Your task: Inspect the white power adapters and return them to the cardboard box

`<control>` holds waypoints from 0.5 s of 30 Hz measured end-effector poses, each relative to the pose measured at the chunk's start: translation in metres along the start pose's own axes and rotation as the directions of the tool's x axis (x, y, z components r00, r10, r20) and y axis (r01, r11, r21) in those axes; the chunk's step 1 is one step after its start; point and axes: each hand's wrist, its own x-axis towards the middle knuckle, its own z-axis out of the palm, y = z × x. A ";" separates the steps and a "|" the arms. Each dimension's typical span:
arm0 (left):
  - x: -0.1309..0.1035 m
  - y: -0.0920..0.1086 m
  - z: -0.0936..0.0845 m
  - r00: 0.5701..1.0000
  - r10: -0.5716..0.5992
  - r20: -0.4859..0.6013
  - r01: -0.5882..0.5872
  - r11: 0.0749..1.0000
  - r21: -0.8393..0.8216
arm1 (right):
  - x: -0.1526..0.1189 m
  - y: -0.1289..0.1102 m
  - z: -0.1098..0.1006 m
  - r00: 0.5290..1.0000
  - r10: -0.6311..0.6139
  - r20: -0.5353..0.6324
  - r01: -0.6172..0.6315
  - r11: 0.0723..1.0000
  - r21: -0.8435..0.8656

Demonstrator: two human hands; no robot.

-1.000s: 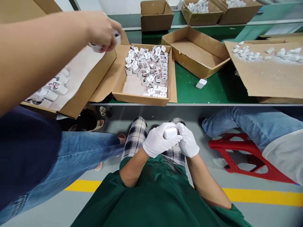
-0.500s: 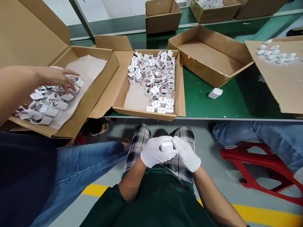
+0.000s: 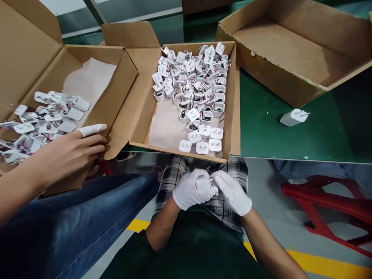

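Observation:
My left hand, in a white glove, is closed around a white plug-in charger above my lap. My right hand, gloved too, has its fingers pinched at the charger's right end, where the prongs seem to be; the fingertips partly hide that end. Straight ahead on the green table is a shallow cardboard box of white chargers. Many of these have their pronged caps off, with red and dark wires showing. Several closed ones stand prongs up at its near right corner.
A single charger lies on the green table, right of the box. Behind it is an open carton. At left, a co-worker's hand with a covered finger rests at another carton of chargers. A red stool stands at right.
My view has moved closer to the table. My right fingers have shifted at the charger's end, which now looks tilted. The co-worker's hand has come off the chargers toward the carton's near edge.

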 end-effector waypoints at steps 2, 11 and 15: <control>0.000 -0.001 0.000 0.992 0.009 0.130 0.009 0.991 -0.133 | 0.001 0.001 0.000 1.000 -0.004 0.005 0.004 1.000 0.009; -0.005 -0.016 0.007 0.977 0.054 0.205 -0.008 0.976 -0.219 | -0.003 0.005 0.000 0.998 0.012 -0.056 -0.011 1.000 0.001; -0.002 -0.022 0.009 0.958 0.165 0.234 -0.117 0.971 -0.207 | -0.003 0.005 -0.001 0.998 -0.010 -0.057 0.010 1.000 -0.012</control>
